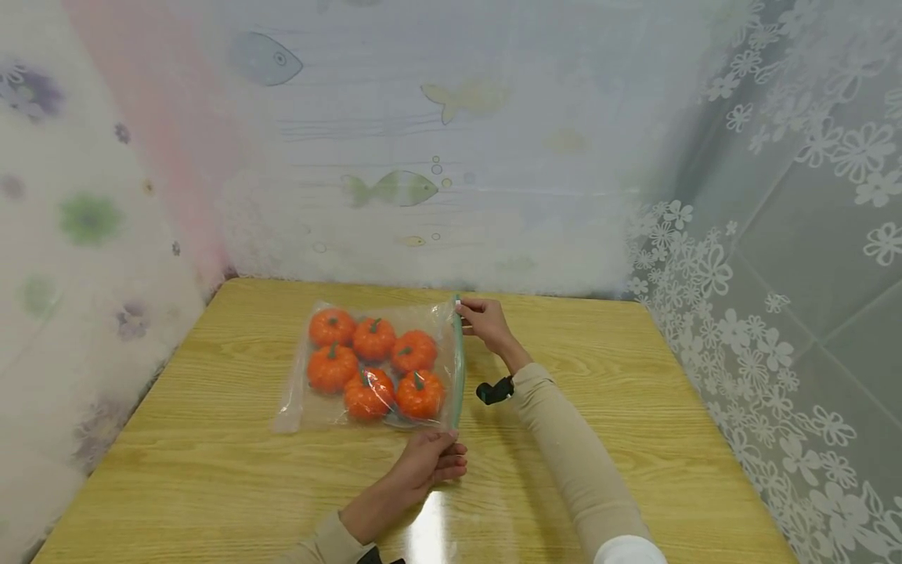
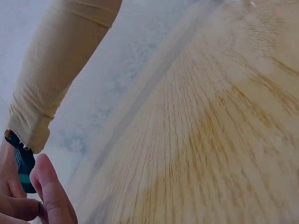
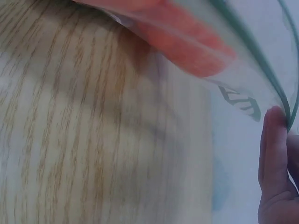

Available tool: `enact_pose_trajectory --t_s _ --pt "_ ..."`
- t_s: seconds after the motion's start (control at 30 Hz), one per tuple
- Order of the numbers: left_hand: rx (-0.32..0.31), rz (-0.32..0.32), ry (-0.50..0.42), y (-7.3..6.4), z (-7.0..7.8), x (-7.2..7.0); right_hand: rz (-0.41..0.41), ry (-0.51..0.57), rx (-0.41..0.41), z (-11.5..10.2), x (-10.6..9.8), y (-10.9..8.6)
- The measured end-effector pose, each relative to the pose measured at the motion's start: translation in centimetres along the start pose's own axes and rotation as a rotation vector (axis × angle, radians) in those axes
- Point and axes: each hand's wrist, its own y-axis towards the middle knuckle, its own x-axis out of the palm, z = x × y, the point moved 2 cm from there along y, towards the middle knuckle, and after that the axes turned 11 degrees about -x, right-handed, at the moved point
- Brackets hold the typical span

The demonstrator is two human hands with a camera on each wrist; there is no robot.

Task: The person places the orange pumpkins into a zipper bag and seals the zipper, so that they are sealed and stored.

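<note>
A clear zip bag (image 1: 299, 392) lies on the wooden table with several small orange pumpkins (image 1: 369, 394) inside. Its green zip strip (image 1: 460, 368) runs along the right side. At the far end of the strip, my right hand (image 1: 486, 323) pinches the corner by a small white piece. My left hand (image 1: 423, 462) pinches the near corner between thumb and fingers. The right wrist view shows the right hand (image 3: 275, 172) at the corner where two green strips (image 3: 252, 46) meet, bowed apart. Only fingers of the left hand (image 2: 51, 196) show in the left wrist view.
The wooden table (image 1: 197, 470) reaches back to a wall sheet (image 1: 535, 211) printed with fish. Flower-patterned sheets (image 1: 782, 313) hang at both sides. A black wrist camera (image 1: 495, 390) sits on the right wrist.
</note>
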Motion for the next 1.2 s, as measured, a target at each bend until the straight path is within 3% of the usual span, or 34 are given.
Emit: enact_pose_trajectory --t_s 0.27,0.43,0.53,0.67,0.73,0.8,0.87,0.93,1.03,1.2 --pt "0.040 -0.037 0.002 -0.1 0.1 0.6 0.041 -0.023 -0.003 -0.3 -0.1 0.1" --pt "0.007 -0.024 -0.017 -0.1 -0.1 0.5 0.054 -0.013 -0.006 0.2 -0.2 -0.1" --pt "-0.011 -0.052 -0.009 -0.2 0.0 0.4 0.050 -0.010 -0.001 0.4 -0.3 -0.2" --pt "-0.085 -0.163 0.105 -0.8 0.8 0.2 0.029 -0.013 0.008 0.3 -0.4 -0.2" --pt "-0.127 -0.228 0.191 -1.0 1.7 0.1 0.012 -0.022 0.010 0.3 -0.5 -0.1" --pt "-0.131 -0.276 0.294 -1.2 3.1 0.1 -0.002 -0.035 0.007 0.3 -0.5 0.0" --pt "-0.093 -0.298 0.385 -1.3 5.0 0.0 -0.010 -0.043 0.003 0.5 -0.6 0.1" --pt "-0.011 -0.298 0.463 -1.2 7.1 -0.2 -0.007 -0.038 0.004 0.6 -0.6 0.2" --pt "0.138 -0.234 0.522 -0.7 10.7 -0.6 -0.001 -0.032 0.004 0.7 -0.6 0.1" --pt "0.343 -0.063 0.524 1.6 16.1 -1.7 -0.009 -0.034 0.005 0.6 -0.5 -0.2"
